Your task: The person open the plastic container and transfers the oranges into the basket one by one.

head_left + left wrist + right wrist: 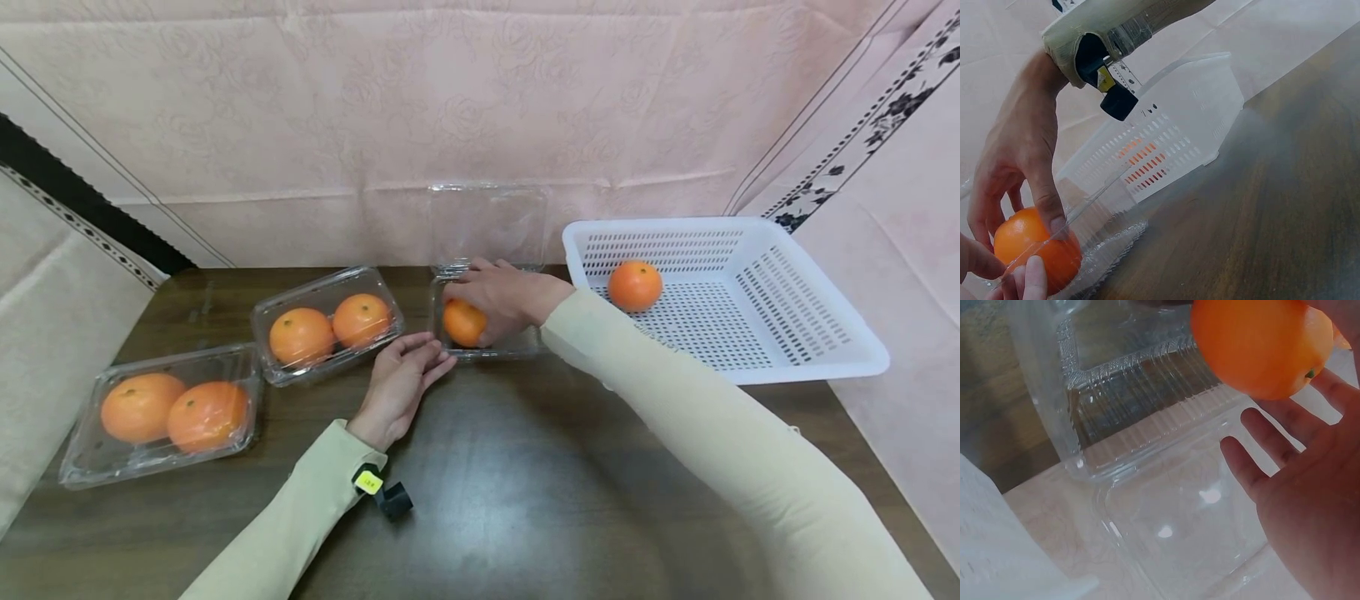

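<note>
My right hand (507, 298) reaches into a clear plastic clamshell box (498, 354) and grips an orange (462, 323) at the box's left end. In the left wrist view its thumb and fingers straddle that fruit. The box's hinged lid (487, 225) stands raised at the back. At the front left corner, my left hand (397, 385) pinches the box's rim between thumb and fingers (1036, 278). Seen from the right wrist, the orange (1260, 347) lies against the fingers, above the ribbed box wall (1135, 394).
Left of the open box sit two closed clear boxes, one farther back (327, 367) and one nearer (161, 475), each with two oranges. A white perforated basket (817, 333) on the right holds another orange (635, 286). Behind the brown table (480, 517) hangs pink cloth (360, 108).
</note>
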Action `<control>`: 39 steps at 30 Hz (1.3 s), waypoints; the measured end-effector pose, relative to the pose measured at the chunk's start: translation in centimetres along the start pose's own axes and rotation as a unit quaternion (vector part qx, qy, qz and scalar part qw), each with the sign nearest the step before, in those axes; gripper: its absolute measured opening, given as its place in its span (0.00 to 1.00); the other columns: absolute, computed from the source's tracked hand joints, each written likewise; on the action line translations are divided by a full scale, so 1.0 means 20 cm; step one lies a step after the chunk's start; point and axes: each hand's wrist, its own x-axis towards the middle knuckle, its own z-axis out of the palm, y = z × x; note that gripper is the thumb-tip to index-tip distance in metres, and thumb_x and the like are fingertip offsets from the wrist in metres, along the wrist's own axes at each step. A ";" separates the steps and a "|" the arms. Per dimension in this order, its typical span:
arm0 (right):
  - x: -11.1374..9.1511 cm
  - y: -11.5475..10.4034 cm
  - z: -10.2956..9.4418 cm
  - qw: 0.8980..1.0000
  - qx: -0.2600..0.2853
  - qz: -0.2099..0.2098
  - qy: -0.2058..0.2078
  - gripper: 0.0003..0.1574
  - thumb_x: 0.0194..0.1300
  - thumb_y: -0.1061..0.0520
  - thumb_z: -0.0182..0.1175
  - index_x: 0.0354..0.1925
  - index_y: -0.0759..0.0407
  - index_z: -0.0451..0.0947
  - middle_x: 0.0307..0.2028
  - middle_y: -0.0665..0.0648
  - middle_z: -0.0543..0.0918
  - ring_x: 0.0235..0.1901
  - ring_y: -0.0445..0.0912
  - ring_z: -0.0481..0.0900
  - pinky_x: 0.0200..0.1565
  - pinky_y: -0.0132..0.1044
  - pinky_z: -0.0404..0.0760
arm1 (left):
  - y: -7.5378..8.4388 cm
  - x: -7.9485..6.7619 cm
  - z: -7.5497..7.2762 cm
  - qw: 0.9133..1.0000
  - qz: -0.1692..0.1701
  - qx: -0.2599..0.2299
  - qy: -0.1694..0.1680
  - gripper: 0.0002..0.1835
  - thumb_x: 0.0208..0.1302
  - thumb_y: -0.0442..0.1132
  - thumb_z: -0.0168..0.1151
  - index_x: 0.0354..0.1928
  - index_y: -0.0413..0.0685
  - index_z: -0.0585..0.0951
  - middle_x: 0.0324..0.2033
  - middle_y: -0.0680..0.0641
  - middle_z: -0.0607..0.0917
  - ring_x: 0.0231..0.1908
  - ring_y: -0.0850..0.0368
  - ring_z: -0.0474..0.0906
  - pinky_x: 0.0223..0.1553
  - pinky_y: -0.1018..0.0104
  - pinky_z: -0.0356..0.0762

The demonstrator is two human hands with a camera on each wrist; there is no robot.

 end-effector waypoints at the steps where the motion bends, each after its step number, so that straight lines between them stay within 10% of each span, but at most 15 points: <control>1: 0.00 0.00 0.00 1.000 -0.002 0.000 0.001 0.42 0.60 0.46 0.72 0.69 0.45 0.68 0.67 0.55 0.75 0.67 0.54 0.64 0.72 0.54 0.68 | 0.00 0.00 0.00 1.000 0.000 -0.001 0.000 0.21 0.78 0.31 0.51 0.68 0.35 0.64 0.51 0.40 0.75 0.50 0.55 0.79 0.61 0.62 0.84; 39: -0.25 0.08 -0.13 0.999 0.009 0.011 0.029 0.43 0.56 0.45 0.77 0.66 0.44 0.70 0.63 0.55 0.78 0.66 0.54 0.65 0.70 0.54 0.67 | -0.01 0.00 0.00 1.000 0.015 -0.010 0.000 0.23 0.76 0.28 0.50 0.69 0.31 0.62 0.42 0.45 0.76 0.42 0.59 0.81 0.57 0.66 0.86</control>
